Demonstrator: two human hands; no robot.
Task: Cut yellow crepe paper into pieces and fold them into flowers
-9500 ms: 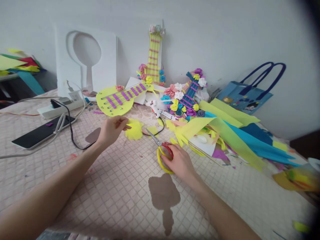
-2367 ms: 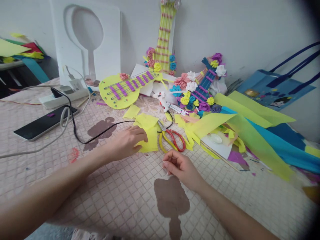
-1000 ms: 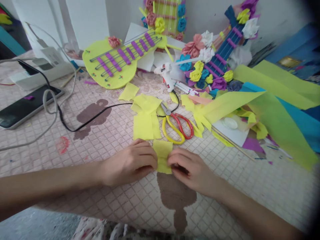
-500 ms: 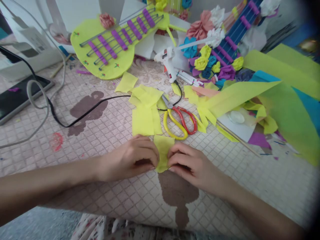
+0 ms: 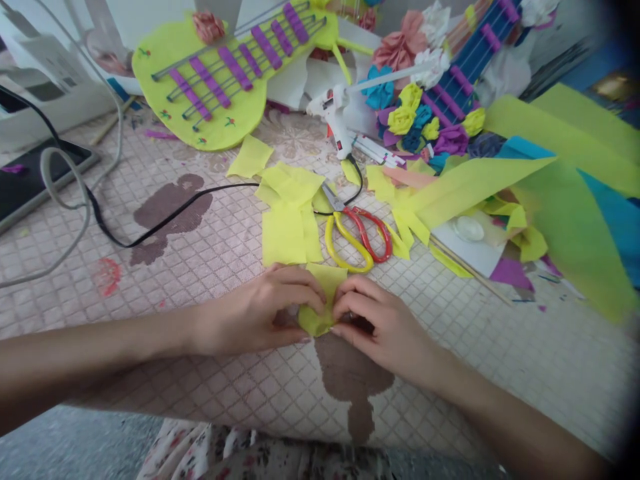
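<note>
A small piece of yellow crepe paper lies between my two hands, its lower edge curled up. My left hand is at its left side, fingers curved over the paper and thumb low near the bottom corner. At the lower right edge, my right hand pinches the paper between thumb and fingertips. Just beyond my hands are a stack of cut yellow crepe paper pieces and a pair of scissors with one yellow and one red handle, lying with the blades pointing away.
A yellow guitar-shaped craft with purple strips stands at the back. A white glue gun with a black cable is right of it. Paper flowers and crepe sheets fill the right. A phone lies left on the patterned tablecloth.
My left fingers have moved inward over the paper, and its lower left edge has curled up. My right hand stays at the right edge. The view has shifted slightly.
</note>
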